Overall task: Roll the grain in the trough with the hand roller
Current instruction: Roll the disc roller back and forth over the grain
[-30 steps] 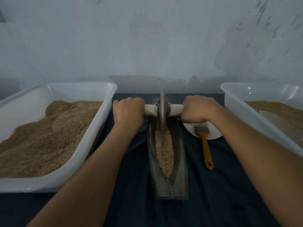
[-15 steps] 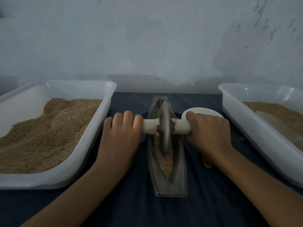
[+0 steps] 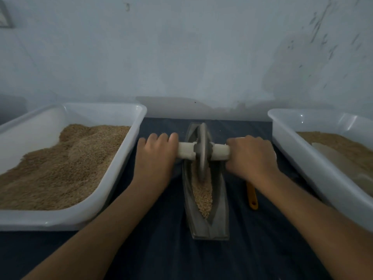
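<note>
Roller [image 3: 202, 151] travelled from the far end of the trough [image 3: 207, 199] toward its near end, then partway back to mid-length. Both hands [image 3: 156, 156] [image 3: 251, 156] moved with it. Right hand covered the white dish; only the brush handle [image 3: 252, 196] showed.

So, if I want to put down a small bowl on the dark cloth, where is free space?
Bare cloth lies in front of the trough, between the forearms, and beyond it toward the wall. Crowded: the left hand fills the gap to the left tray; right of the trough lie the right hand and an orange brush handle.
</note>
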### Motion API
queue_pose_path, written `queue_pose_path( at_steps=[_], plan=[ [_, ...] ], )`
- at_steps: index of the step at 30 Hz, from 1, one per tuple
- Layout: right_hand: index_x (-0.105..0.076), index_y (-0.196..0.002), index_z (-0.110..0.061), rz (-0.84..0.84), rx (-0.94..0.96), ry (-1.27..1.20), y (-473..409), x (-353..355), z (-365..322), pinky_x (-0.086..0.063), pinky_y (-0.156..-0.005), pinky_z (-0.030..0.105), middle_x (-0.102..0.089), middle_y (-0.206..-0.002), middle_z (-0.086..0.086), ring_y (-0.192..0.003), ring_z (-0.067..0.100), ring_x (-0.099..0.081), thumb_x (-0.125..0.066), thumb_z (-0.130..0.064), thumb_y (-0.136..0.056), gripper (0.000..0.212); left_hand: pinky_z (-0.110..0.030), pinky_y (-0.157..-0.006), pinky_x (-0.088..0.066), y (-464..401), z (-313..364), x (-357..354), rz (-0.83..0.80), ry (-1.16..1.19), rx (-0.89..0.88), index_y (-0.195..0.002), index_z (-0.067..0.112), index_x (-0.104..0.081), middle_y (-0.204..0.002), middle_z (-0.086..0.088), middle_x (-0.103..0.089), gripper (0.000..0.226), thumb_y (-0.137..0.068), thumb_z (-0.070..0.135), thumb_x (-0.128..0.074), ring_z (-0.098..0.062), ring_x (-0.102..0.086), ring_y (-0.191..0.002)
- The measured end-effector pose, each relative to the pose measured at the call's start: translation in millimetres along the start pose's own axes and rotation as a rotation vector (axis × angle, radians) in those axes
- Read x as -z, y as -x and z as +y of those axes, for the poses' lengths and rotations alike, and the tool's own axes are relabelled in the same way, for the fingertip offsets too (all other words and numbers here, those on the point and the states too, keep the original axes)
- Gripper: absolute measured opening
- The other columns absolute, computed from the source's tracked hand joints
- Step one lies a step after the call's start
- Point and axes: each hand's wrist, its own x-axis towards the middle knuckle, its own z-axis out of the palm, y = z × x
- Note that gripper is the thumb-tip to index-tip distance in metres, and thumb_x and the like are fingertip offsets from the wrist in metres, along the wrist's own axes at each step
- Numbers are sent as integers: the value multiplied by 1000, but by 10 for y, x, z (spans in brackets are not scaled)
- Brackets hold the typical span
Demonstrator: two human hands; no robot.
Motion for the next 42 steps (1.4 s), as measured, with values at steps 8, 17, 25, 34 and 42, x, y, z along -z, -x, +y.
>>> queue_pose_path(
  at_steps=[8,17,25,34,42],
  plan=[
    [-48,-73,-19,411,125,-77,513,-73,7,-12,-50,23,-49,-59,0,-48,19,-38,-73,-24,-69,26,-45,-73,-40,655,-2,141,206,-175,-122,-110,8,-50,-92,-13,-48,17,-103,6,-35,-31,-46,-79],
    [-60,-77,-28,-193,14,-78,-520,-46,113,-29,-51,28,-56,-70,-6,-60,13,-50,-60,-50,-68,24,-37,-72,-33,-458,-97,-225,-29,-11,40,-93,24,-42,-90,0,-64,28,-90,28,-69,-27,-62,-86],
    [-63,-84,-29,-77,-2,-4,-138,61,-12,-27,-50,28,-54,-68,-7,-58,15,-51,-67,-45,-75,19,-39,-74,-37,-100,-30,-58,-21,26,17,-98,22,-43,-95,-2,-61,25,-90,27,-66,-27,-57,-89],
    [-51,-74,-18,365,76,-93,514,3,-45,-17,-48,23,-51,-59,0,-47,23,-45,-73,-24,-70,22,-46,-79,-43,567,-19,54,161,-72,-102,-115,9,-54,-100,-13,-53,20,-95,8,-48,-31,-51,-88],
    [-59,-78,-27,-156,12,-30,-421,-20,82,-30,-53,30,-53,-69,-6,-60,14,-49,-60,-49,-69,24,-36,-76,-36,-281,-29,-256,23,4,63,-97,23,-40,-93,2,-58,25,-92,12,-62,-25,-55,-89]
  ],
)
